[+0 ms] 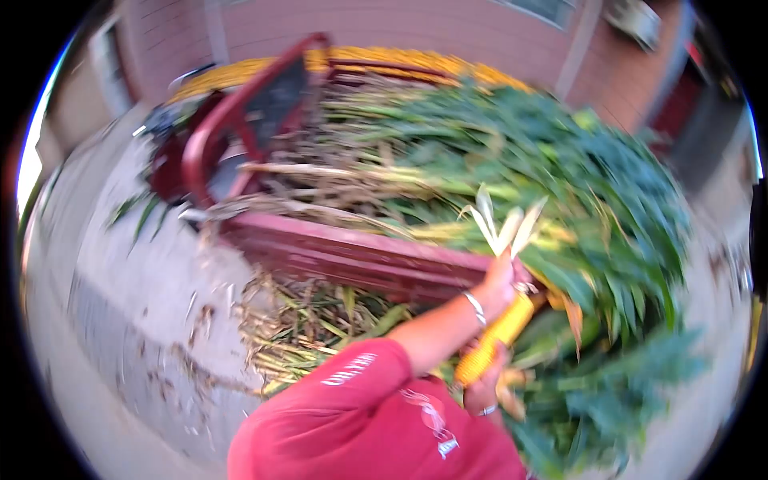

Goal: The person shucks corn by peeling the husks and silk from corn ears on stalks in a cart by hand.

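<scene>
An ear of corn (498, 338) with bare yellow kernels lies slantwise between my hands. My left hand (501, 282), with a bangle at the wrist, is closed round the pale husk leaves (504, 228) at its upper end, and they stick out above my fist. Lower down, my right hand (485, 388) is wrapped against the cob near its tip; part of its fingers hides behind the cob. Green corn leaves (592, 368) hang close beside both hands. The picture is smeared by motion.
A red cart (344, 252) carries a heap of green corn stalks (512, 128) that spills past its right end. Dry stalks and husks (312, 320) lie on the ground below. Yellow cobs (392, 58) line the pink wall (384, 28) behind.
</scene>
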The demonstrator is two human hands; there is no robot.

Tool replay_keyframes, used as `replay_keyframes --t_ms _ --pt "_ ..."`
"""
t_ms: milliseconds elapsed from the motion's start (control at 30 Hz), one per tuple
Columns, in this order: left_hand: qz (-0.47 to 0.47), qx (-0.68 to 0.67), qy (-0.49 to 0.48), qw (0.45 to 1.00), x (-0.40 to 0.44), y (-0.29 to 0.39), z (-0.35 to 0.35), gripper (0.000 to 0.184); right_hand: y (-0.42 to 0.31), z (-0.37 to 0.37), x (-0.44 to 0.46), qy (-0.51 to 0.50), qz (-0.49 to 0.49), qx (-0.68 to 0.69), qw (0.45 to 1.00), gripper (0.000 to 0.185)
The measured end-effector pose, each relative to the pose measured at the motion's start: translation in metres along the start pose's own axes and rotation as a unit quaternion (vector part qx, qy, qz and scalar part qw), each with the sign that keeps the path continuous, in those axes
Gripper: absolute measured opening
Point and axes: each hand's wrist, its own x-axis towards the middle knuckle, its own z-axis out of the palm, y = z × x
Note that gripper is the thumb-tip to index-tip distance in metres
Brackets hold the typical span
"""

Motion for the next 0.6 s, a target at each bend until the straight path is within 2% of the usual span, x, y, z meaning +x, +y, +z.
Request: replay_keyframes --t_ms 33,67,133,200,233,267,300,333,367,400,433,467,500,533,600 --pt "0.018 -0.010 0.030 0.999 0.001 0.012 -0.002 0.027 0.001 0.012 0.006 -0.132 0.073 0.174 0.973 0.045" --pt "0.027 -0.021 0.057 0.998 0.000 0.023 0.001 0.033 0.000 0.015 0.012 -0.138 0.072 0.180 0.971 0.051" --pt "-0.017 -0.015 0.026 0.999 -0.011 0.043 0.008 0.034 -0.007 0.015 0.010 -0.137 0.022 0.055 0.989 0.053" --pt "-0.024 0.077 -0.042 0.996 -0.020 0.067 0.004 0.033 -0.021 0.005 0.013 -0.096 0.005 0.030 0.995 0.055" --pt "-0.018 0.118 -0.041 0.992 -0.027 0.081 -0.003 0.033 -0.031 -0.006 0.016 -0.068 -0.015 0.006 0.998 0.049" --pt "-0.020 0.219 -0.044 0.974 -0.042 0.098 -0.012 0.035 -0.040 -0.020 0.019 -0.041 -0.035 -0.020 0.998 0.044" --pt "-0.015 0.357 -0.040 0.933 -0.024 0.092 -0.051 0.044 -0.046 -0.034 0.016 0.024 -0.073 -0.083 0.994 0.044" --pt "-0.039 0.425 -0.045 0.903 -0.048 0.102 -0.060 0.048 -0.052 -0.047 0.013 0.088 -0.117 -0.144 0.979 0.044" --pt "-0.058 0.554 -0.057 0.828 -0.077 0.110 -0.075 0.051 -0.064 -0.068 0.010 0.083 -0.096 -0.165 0.978 0.042" --pt "-0.082 0.670 -0.103 0.731 -0.101 0.118 -0.089 0.051 -0.076 -0.079 0.010 0.079 -0.078 -0.187 0.976 0.041" --pt "-0.131 0.746 -0.128 0.641 -0.109 0.115 -0.121 0.068 -0.067 -0.055 -0.001 0.106 -0.104 -0.174 0.973 0.038" --pt "-0.174 0.808 -0.165 0.538 -0.116 0.113 -0.154 0.094 -0.075 -0.083 0.007 0.119 -0.086 -0.161 0.976 0.042" --pt "-0.133 0.855 -0.171 0.472 -0.126 0.107 -0.155 0.111 -0.070 -0.076 0.011 0.116 -0.082 -0.163 0.976 0.042" --pt "-0.094 0.838 -0.166 0.511 -0.127 0.095 -0.157 0.107 -0.057 -0.058 0.011 0.111 -0.093 -0.173 0.974 0.043" --pt "-0.123 0.683 -0.141 0.706 -0.123 0.078 -0.140 0.104 -0.042 -0.035 0.006 0.107 -0.116 -0.197 0.968 0.046"
